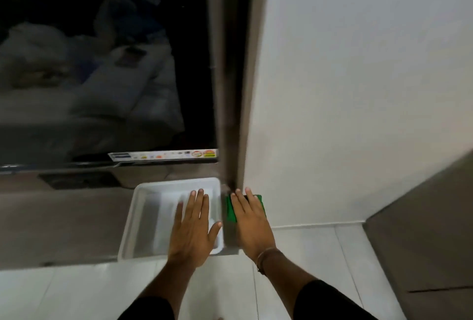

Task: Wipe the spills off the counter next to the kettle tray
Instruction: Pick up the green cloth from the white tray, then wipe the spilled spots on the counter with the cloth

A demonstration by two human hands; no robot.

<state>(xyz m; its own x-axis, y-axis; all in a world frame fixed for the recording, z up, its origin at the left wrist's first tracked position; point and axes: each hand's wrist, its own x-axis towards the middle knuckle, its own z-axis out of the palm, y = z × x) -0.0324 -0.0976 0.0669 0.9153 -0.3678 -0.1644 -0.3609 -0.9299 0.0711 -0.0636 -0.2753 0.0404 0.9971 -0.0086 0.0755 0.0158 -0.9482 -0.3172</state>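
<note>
A white plastic tray (133,219) sits on the brown counter (61,227) at its right end; no kettle shows in it. My left hand (193,227) lies flat over the tray's right part, fingers spread, holding nothing. My right hand (252,225) presses flat on a green cloth (231,210) on the narrow strip of counter between the tray and the white wall. Only the cloth's left edge and far right corner show beyond my fingers. I cannot make out any spill in this blurred frame.
A dark television screen (102,63) hangs above the counter, with a brown vertical panel (230,76) to its right. A white wall (358,89) meets the counter's right end. White floor tiles (307,255) lie below, and a brown cabinet (422,230) stands at right.
</note>
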